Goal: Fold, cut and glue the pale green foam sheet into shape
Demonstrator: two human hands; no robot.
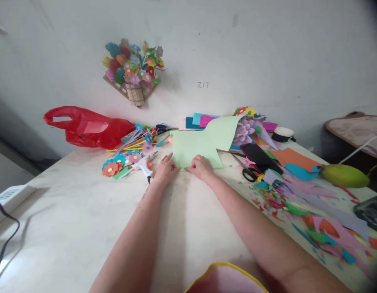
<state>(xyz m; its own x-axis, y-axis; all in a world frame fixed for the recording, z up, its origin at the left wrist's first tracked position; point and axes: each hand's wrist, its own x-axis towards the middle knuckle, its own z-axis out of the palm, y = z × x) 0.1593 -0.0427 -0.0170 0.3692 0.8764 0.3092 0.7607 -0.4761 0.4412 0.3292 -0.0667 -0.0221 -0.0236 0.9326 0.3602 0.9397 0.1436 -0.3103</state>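
The pink garment (pixel 226 281) has yellow edging (pixel 221 264).

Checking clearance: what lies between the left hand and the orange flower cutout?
Head view: the white glue gun beside the left hand, then pink flower cutout and green pieces.

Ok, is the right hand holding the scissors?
No, the right hand is at the green sheet's near edge, while the scissors lie apart from it.

A plain, pale green sheet (pixel 192 144) is laid on the tabletop (pixel 99 215), its near left part spread nearly flat; its far right part is raised in a broad curve. A sharp notch is formed in its right side.
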